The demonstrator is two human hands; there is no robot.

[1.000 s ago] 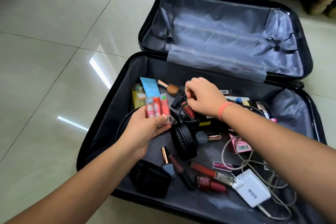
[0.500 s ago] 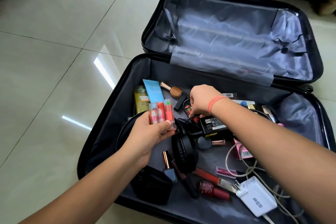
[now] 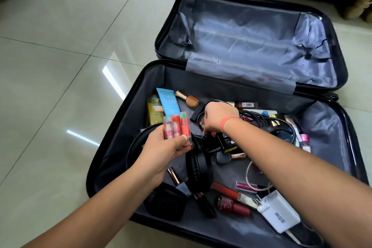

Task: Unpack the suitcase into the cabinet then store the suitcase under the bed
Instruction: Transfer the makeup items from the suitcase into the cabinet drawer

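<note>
Because the left hand (image 3: 161,151) is clamped on three lip balm tubes (image 3: 176,127) and the right hand (image 3: 219,116) pinches a small red tube (image 3: 203,126) among black cables (image 3: 251,116), a pull may snag them and spill tubes into the open suitcase (image 3: 120,147) on the floor (image 3: 50,86), with headphones (image 3: 199,169) crowding beside.

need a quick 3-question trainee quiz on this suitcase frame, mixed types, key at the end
1. True or false: the left hand holds three lip balm tubes.
2. The white charger lies: A) in the base half of the suitcase, near right corner; B) in the lid half; C) on the floor.
3. What colour is the wristband by the right hand?
Key: 1 true; 2 A; 3 coral pink.
</note>
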